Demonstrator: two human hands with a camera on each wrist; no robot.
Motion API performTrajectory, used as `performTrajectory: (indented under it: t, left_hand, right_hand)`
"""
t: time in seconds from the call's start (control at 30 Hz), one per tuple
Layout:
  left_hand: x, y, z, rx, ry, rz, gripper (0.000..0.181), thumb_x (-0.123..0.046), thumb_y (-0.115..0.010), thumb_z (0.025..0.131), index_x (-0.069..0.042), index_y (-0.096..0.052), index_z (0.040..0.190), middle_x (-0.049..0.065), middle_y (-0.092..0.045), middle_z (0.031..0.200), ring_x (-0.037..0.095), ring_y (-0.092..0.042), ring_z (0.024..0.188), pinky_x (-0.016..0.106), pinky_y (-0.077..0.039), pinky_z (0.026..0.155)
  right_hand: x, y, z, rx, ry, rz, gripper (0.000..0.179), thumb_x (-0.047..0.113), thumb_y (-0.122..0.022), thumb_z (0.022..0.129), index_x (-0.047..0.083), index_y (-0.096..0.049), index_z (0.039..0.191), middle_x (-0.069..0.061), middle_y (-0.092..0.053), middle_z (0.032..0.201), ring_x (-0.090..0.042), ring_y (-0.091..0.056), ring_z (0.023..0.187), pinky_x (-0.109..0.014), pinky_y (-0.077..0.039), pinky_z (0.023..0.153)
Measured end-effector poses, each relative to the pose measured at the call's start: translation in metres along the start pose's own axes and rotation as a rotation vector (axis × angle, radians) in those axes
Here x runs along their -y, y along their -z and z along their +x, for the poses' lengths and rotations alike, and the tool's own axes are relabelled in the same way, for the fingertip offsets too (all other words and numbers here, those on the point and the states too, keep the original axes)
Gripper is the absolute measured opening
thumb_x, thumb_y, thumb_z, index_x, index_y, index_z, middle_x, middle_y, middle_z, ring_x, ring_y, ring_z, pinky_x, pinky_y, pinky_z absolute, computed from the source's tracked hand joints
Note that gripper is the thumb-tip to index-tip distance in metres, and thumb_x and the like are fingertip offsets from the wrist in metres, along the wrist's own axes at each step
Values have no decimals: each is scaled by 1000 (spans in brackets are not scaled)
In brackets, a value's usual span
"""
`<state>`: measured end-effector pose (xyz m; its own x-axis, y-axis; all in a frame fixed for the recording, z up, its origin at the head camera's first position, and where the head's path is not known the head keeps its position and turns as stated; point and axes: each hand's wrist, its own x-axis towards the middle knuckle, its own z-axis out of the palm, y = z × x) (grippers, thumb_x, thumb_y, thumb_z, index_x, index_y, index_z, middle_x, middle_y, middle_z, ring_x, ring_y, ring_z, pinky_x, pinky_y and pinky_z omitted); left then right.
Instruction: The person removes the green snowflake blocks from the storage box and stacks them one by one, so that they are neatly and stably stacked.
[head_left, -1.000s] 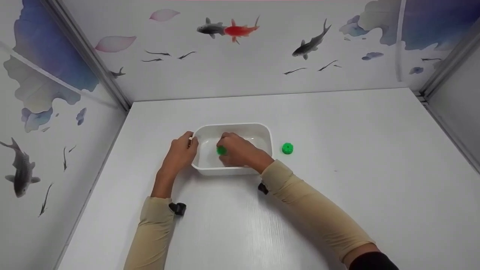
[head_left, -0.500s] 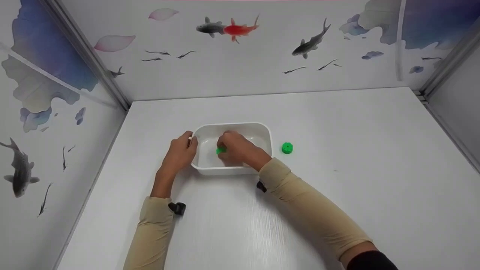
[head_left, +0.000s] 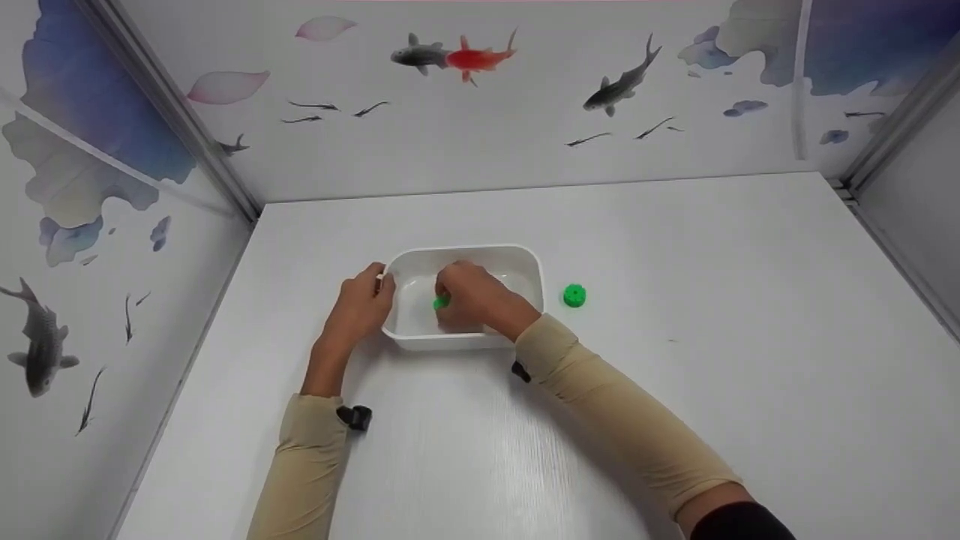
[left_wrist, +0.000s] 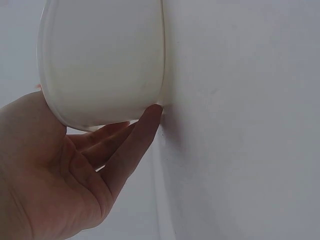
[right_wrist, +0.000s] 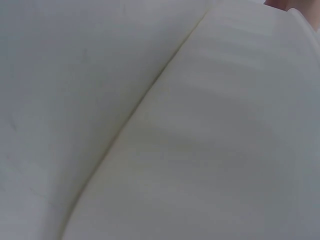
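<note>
A white plastic tub (head_left: 461, 343) with rounded corners stands on the table. My left hand (head_left: 360, 307) holds its left end, thumb by the rim and fingers against the outer wall. In the left wrist view the fingers of the left hand (left_wrist: 95, 170) lie under and along the tub's wall (left_wrist: 105, 60). My right hand (head_left: 476, 298) is down inside the tub and pinches a small bright green piece (head_left: 441, 301), mostly covered by the fingers. The right wrist view shows chiefly the tub's outer wall (right_wrist: 200, 140); the right hand's grip is hidden there.
To the right of the tub, a round green knobbly piece (head_left: 574, 295) lies on the white table (head_left: 675, 420). White panels with painted fish (head_left: 480, 60) enclose the table at the back and sides. Both wrists carry small black cameras (head_left: 355, 418).
Inside the tub the right hand has shifted slightly and the green piece has turned, showing less of itself. The left hand keeps its hold on the tub.
</note>
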<state>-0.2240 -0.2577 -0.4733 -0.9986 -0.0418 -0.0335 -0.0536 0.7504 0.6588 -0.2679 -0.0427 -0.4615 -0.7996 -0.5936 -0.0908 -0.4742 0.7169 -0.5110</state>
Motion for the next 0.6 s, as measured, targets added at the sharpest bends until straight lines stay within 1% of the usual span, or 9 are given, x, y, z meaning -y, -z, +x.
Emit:
performTrajectory:
  t: [0.1, 0.2, 0.3, 0.43, 0.53, 0.6]
  left_hand:
    - [0, 0, -1, -4, -13, 0, 48, -31, -40, 116, -2, -56, 151, 22, -74, 133, 31, -73, 107, 48, -60, 94]
    - [0, -1, -1, -4, -10, 5, 48, -32, -40, 116, -2, -56, 151, 21, -75, 131, 30, -72, 105, 47, -60, 93]
    - [1, -1, 0, 2, -2, 2, 48, -33, -40, 116, -3, -57, 150, 19, -76, 129, 28, -72, 102, 45, -60, 91]
    - [1, -1, 0, 3, -3, -9, 46, -32, -39, 116, -4, -58, 147, 19, -76, 128, 28, -74, 102, 44, -61, 90]
    - [0, 0, 0, -2, -1, -7, 46, -32, -40, 116, -4, -59, 147, 18, -76, 128, 28, -73, 102, 44, -60, 91]
    - [-1, 0, 0, -4, -3, -8, 46, -32, -40, 116, -4, -59, 147, 19, -76, 128, 28, -73, 102, 45, -60, 90]
  right_hand:
    - [-1, 0, 0, 4, -2, -5, 24, 11, -80, 87, 5, -79, 110, -6, -73, 102, -22, -62, 94, -38, -59, 89]
    - [-5, -1, 0, 14, 14, -11, 25, 13, -80, 88, 6, -79, 111, -5, -74, 104, -22, -63, 95, -38, -60, 91]
    - [-8, 0, -1, 24, 58, -29, 24, 12, -79, 88, 6, -80, 111, -5, -75, 106, -21, -62, 98, -38, -60, 92]
    - [-9, 3, -3, 23, 128, -65, 21, 10, -78, 87, 5, -81, 107, -8, -76, 105, -22, -61, 98, -39, -59, 90]
    - [-9, 4, -4, 20, 155, -83, 21, 11, -80, 88, 4, -81, 107, -9, -76, 103, -22, -61, 96, -40, -60, 88]
    - [-10, 5, -4, 20, 158, -91, 21, 12, -81, 88, 5, -82, 108, -8, -76, 104, -22, -61, 97, -40, -60, 89]
